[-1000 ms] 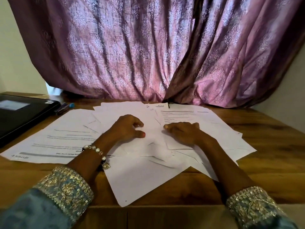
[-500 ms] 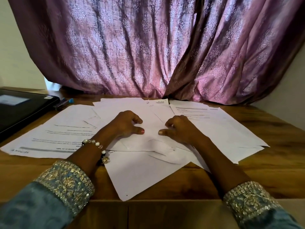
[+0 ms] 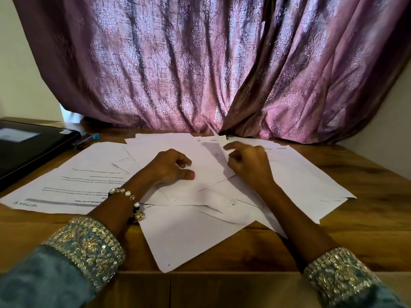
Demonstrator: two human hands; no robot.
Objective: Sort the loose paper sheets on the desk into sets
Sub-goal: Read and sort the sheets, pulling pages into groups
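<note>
Purple patterned curtains are hung behind a wooden desk, across which the loose paper sheets are spread in an overlapping, unsorted heap. From the head view, the left hand is rested on the middle of the heap, fingers curled, nothing gripped. The right hand is set just beside it, and the edge of one lifted sheet appears to be pinched, though blur leaves this uncertain. A closed laptop is seen at far left. Sorting is judged barely begun; next, the raised sheet must be freed and a first set started.
</note>
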